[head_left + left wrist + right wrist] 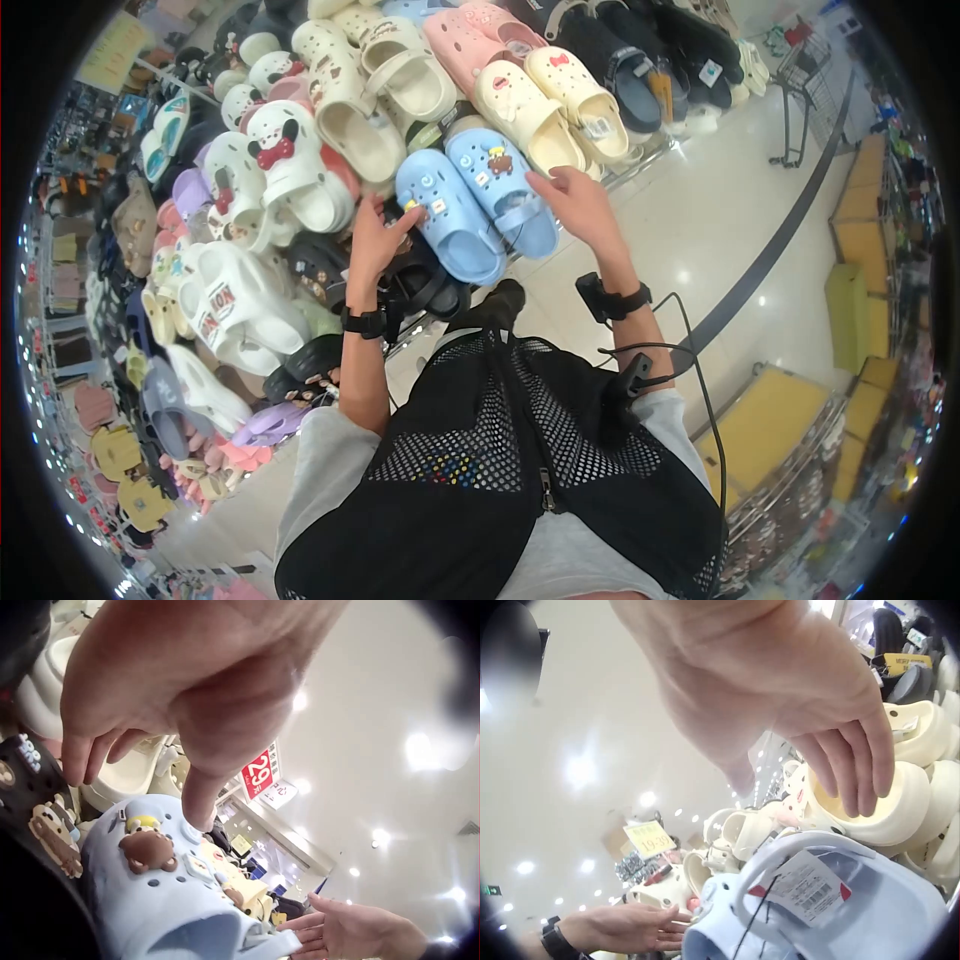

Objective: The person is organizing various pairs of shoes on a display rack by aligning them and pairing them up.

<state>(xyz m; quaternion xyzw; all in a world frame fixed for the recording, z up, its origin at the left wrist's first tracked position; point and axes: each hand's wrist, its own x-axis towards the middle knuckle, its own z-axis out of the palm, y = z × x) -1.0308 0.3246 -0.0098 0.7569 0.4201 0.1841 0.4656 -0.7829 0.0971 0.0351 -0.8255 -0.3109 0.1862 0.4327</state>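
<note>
Two light blue clogs, a left one [450, 215] and a right one [505, 190], lie side by side at the display's front edge. My left hand [378, 245] is beside the left clog, fingers spread; in the left wrist view its thumb is at the decorated blue toe [157, 877], though contact is unclear. To the right clog's right is my right hand [580, 205], fingers loosely extended and holding nothing. The right wrist view shows this hand [780, 690] above a blue clog [885, 892] with a white tag [806, 889].
Cream clogs [520, 115] stand behind the blue pair, white clogs [290, 165] and black sandals [425, 275] to the left. Dark clogs [635, 80] fill the back right. A cart [800, 90] stands beyond the pale floor [700, 220]. A cable [715, 430] hangs by my right arm.
</note>
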